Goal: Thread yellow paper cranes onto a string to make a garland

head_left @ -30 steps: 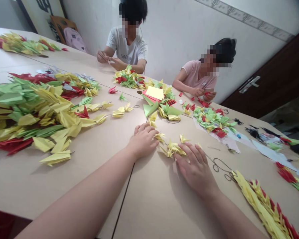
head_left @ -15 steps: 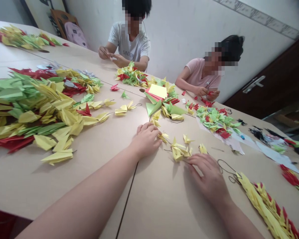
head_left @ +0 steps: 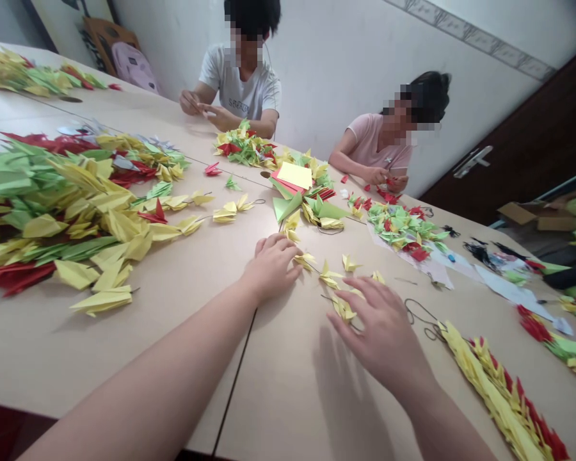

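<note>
My left hand [head_left: 270, 267] rests on the beige table [head_left: 173, 333] with its fingers curled, the fingertips touching a small yellow paper crane [head_left: 306, 260]. Whether it grips the crane I cannot make out. My right hand [head_left: 381, 328] hovers open with fingers spread just above a small cluster of yellow cranes [head_left: 342, 306]. More loose yellow cranes [head_left: 349, 263] lie just beyond both hands. A thin dark string [head_left: 420, 315] curls on the table right of my right hand.
A large heap of yellow, green and red folded cranes [head_left: 62, 205] fills the left. A strung garland of yellow and red cranes [head_left: 499, 390] lies at the right. Two people [head_left: 242, 89] [head_left: 384, 150] sit across, folding, with paper piles [head_left: 403, 227] before them.
My right hand lifted off the table and spread its fingers over the yellow cranes, which shifted slightly. My left hand stayed in place. The view shifted a little.
</note>
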Demonstrator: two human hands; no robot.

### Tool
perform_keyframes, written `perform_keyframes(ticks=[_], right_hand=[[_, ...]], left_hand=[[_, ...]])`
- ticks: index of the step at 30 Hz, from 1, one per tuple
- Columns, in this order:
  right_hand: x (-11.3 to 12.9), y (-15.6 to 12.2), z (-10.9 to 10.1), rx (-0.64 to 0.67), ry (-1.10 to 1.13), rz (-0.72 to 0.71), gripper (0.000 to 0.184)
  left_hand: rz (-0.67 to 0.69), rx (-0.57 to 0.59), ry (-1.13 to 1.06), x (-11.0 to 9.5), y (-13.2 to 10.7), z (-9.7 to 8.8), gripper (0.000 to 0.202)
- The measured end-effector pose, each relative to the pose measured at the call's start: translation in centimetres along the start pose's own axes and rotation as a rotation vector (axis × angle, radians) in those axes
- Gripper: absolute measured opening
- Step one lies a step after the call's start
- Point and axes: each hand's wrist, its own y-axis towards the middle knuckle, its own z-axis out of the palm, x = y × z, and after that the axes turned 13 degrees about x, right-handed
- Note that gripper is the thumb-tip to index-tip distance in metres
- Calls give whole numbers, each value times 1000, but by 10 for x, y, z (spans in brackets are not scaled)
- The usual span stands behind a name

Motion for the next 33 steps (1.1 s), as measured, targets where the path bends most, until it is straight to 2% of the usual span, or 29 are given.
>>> perform_keyframes(ticks=[3, 8, 11, 14, 17, 20, 23, 25, 28, 30, 32, 33], right_hand=[[13, 15, 12, 39, -162, 64, 20], [10, 14, 25, 12, -251, 99, 26], [6, 11, 24, 26, -202, 121, 26], [3, 10, 17, 27, 6, 144, 21], [1, 10, -2, 18, 326, 157, 15], [3, 15, -27, 2, 680, 136, 12], [13, 26, -48, -103, 966, 6, 7], [23, 34, -60, -171, 1099, -82, 4], [34, 45, -81, -268, 1225, -119, 2], [32, 49, -98, -383, 1284, -127, 10], [18, 52, -116, -456, 1210, -136, 19], [7, 54, -124, -437, 1079, -166, 26]], left_hand=[[-22, 2, -9, 2, -2, -2, 26], [-23, -6, -24, 5, -1, -2, 26], [9, -24, -18, 6, 2, 0, 25], [38, -49, -19, 7, 3, 0, 25], [75, -52, -33, 6, 2, -4, 27], [180, 27, -60, 1, -1, -9, 42], [352, 128, -88, -7, -6, -11, 72], [432, 161, -93, -12, -8, -11, 78], [441, 137, -97, -17, -11, -11, 56], [403, 94, -145, -17, -12, -14, 47], [350, 40, -265, -14, -11, -16, 51], [323, 11, -357, -12, -9, -17, 55]])
